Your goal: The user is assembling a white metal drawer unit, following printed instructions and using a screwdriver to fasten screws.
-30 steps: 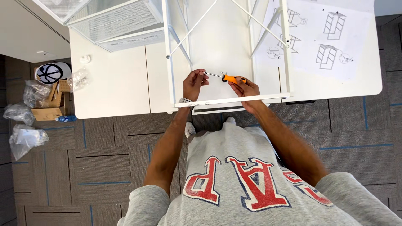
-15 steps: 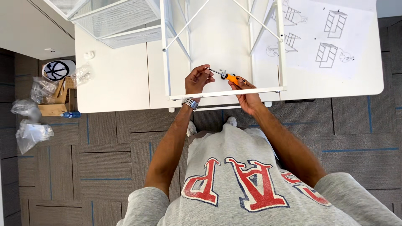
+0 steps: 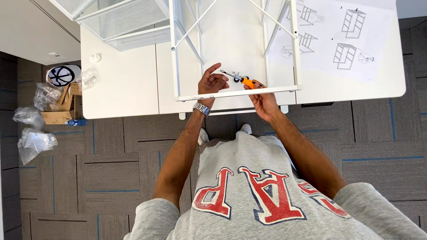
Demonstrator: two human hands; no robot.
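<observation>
My right hand [image 3: 262, 100] grips an orange-handled screwdriver [image 3: 242, 80] over the white table [image 3: 129, 84], its metal tip pointing left. My left hand [image 3: 211, 82], with a metal watch on the wrist, has its fingers curled at the screwdriver's tip and seems to pinch a small part there; the part is too small to make out. Both hands work just behind the front bar of a white metal frame [image 3: 235, 92] that stands on the table. Its thin rods rise and cross above my hands.
A white wire-mesh basket [image 3: 120, 22] lies at the table's far left. A printed assembly sheet [image 3: 342, 35] with line drawings covers the right side. On the carpet at the left are plastic bags [image 3: 33, 142], a cardboard box [image 3: 60, 106] and a black-and-white cap [image 3: 62, 74].
My head has shifted, so the table sits a little lower and further right in view. Both hands stay at the frame's front bar with the screwdriver; my left fingers have curled closer to its tip.
</observation>
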